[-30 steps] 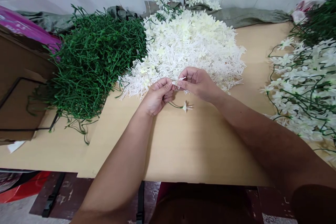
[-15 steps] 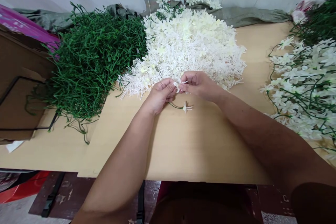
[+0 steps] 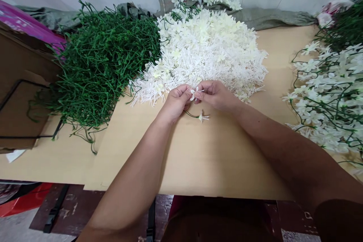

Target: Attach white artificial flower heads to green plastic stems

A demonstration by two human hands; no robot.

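Observation:
My left hand (image 3: 174, 103) and my right hand (image 3: 216, 94) meet fingertip to fingertip at the near edge of a big heap of white plastic flowers (image 3: 204, 49). Both are closed in a pinch. Between them sits one small white flower (image 3: 194, 93), pinched by my right fingers. My left hand grips a thin green stem (image 3: 190, 115); its lower end sticks out below the hand with another white flower (image 3: 203, 117) on its tip, just above the wooden table (image 3: 215, 159).
A heap of loose green stems (image 3: 104, 60) lies at the left, beside a brown cardboard box (image 3: 19, 94). Finished green stems bearing white flowers (image 3: 329, 94) are piled at the right. Grey-green cloth (image 3: 269, 17) runs along the tiled wall.
Both hands have sunk a little toward me, and the pinched flower has been pressed closer to my left fingertips. The piles have not moved.

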